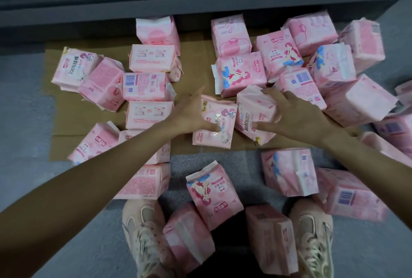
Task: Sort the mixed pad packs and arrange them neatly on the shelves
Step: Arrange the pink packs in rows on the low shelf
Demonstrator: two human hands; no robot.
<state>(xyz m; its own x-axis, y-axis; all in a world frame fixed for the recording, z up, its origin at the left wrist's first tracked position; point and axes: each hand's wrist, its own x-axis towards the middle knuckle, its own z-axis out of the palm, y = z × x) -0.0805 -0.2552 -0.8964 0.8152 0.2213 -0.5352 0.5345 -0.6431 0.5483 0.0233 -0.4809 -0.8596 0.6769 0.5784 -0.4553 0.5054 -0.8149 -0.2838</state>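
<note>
Under fingers: two pink packs side by side. Left hand resting spread-fingered on left pack; right hand gripping right pack. Roughly thirty packs lying around.

The right hand covers part of the pack it grips; packs at the cardboard's right edge are cut off, and the small print is too blurred to read
</note>
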